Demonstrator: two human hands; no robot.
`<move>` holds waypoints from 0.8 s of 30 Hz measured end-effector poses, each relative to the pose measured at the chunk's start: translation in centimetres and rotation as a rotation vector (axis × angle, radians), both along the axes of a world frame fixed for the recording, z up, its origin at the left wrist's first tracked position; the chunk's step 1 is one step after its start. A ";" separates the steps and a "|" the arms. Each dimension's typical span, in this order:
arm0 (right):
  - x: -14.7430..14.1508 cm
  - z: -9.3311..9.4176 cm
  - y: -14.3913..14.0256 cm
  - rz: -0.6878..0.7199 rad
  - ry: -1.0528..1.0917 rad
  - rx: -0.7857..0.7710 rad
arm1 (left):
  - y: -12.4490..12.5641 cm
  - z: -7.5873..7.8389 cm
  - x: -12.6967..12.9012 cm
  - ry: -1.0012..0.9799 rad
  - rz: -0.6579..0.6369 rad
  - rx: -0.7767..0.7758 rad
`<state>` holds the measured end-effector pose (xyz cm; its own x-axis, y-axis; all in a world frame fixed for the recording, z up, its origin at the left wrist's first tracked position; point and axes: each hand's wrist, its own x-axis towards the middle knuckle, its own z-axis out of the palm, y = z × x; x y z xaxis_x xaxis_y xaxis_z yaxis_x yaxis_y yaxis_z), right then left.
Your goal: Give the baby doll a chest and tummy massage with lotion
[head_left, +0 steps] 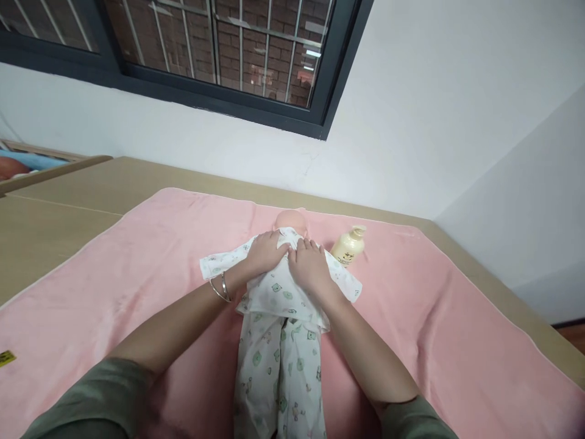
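A baby doll (291, 218) lies on its back on a pink blanket (137, 268), head away from me. It wears a white printed top (274, 292) and matching trousers (278, 372). My left hand (265, 253), with two bangles on the wrist, rests on the doll's chest at the left side of the top. My right hand (311, 265) lies flat on the chest beside it, fingers pointing to the neck. Both hands press on the cloth near the collar; whether they pinch it is not clear.
A cream pump bottle (350, 245) lies on the blanket just right of the doll's head. The blanket covers a tan table (55, 213) set against a white wall under a barred window. A wooden cot edge (50, 167) shows far left.
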<state>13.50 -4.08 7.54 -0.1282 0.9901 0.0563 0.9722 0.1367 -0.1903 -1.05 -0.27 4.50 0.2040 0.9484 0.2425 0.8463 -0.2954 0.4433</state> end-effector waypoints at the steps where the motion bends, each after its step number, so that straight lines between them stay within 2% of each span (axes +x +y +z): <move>1: -0.4 0.1 -0.4 0.011 -0.018 0.012 | 0.4 0.3 -0.4 -0.029 -0.005 -0.035; 4: -0.1 0.1 -0.1 0.073 0.012 0.014 | 0.2 0.4 -0.4 -0.025 0.006 -0.045; 8: 2.3 -0.2 2.7 0.048 0.147 -0.074 | -2.2 -0.9 1.4 0.090 0.063 0.133; 11: 2.8 -0.4 3.3 0.016 0.159 -0.104 | -3.1 -1.6 2.2 0.120 0.056 0.221; 13: 2.0 -0.3 2.3 0.025 0.113 -0.087 | -2.5 -1.4 1.7 0.103 0.032 0.183; 17: -0.4 0.2 -0.5 0.040 -0.001 -0.010 | -0.1 -0.1 0.0 0.011 -0.022 -0.005; 19: -0.6 0.3 -0.8 0.070 -0.005 0.017 | 0.3 0.2 -0.1 -0.002 -0.024 -0.038; 24: 2.1 0.1 2.3 0.064 0.150 -0.040 | -2.6 -1.3 1.8 0.104 0.041 0.144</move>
<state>15.60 -1.76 7.65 -0.1847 0.9820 0.0399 0.9220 0.1872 -0.3389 0.74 -2.83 3.24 0.1973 0.9134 0.3559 0.8980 -0.3141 0.3082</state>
